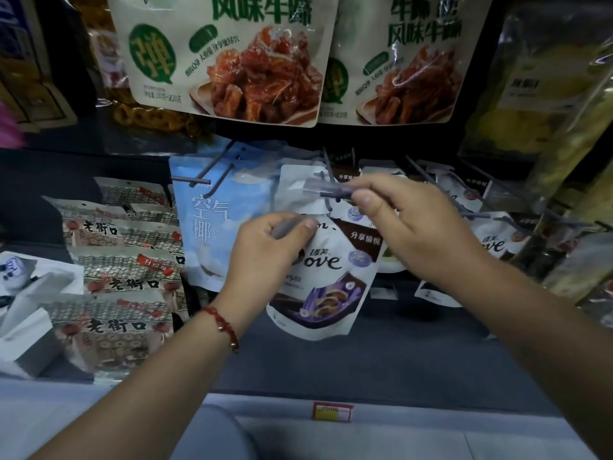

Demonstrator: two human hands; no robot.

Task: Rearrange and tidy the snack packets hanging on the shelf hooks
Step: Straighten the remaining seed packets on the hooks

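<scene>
My left hand (272, 242) pinches the Dove packet (326, 270) at its upper left edge while my right hand (411, 220) grips the hook tip (328, 189) above it, blue packet (207, 220) touching left, open shelf (381, 353) below.

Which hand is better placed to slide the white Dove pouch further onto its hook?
Left. The left hand already pinches the white Dove chocolate pouch, while the right hand is occupied pinching the grey hook's clear plastic tip.
</scene>
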